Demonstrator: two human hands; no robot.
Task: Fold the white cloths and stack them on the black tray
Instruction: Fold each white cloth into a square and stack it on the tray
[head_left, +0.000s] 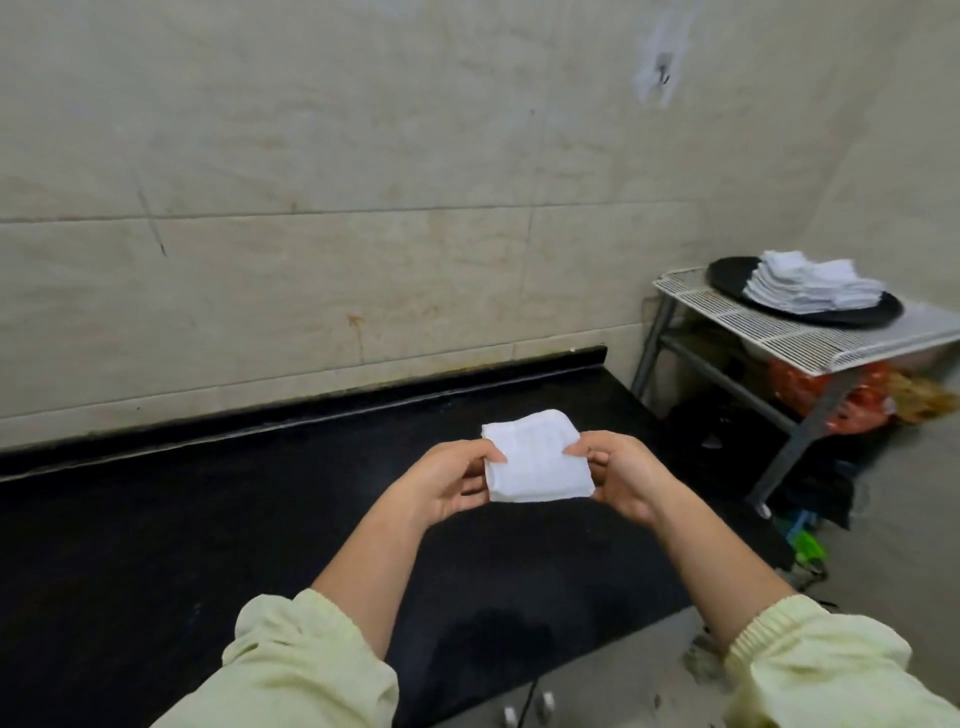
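Holds a folded white cloth (535, 460) over a black counter (208, 519); pinches its left edge with the left hand (457, 480) and its right edge with the right hand (618, 475), thumbs on top; wears pale green sleeves (311, 665) bunched at the forearms; faces a beige tiled wall (363, 208); well apart to the right, on a white wire rack (779, 332), a black tray (727, 275) bearing a stack of folded cloths (810, 283).

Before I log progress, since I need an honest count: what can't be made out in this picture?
All in the head view:
How many cloths are in the stack on the black tray: too small, layers merge.
Fingers under the folded cloth, which the left hand and right hand pinch: the cloth hides them.
Clutter under the wire rack: blurred and shadowed.
Counter near edge: covered by the sleeves.
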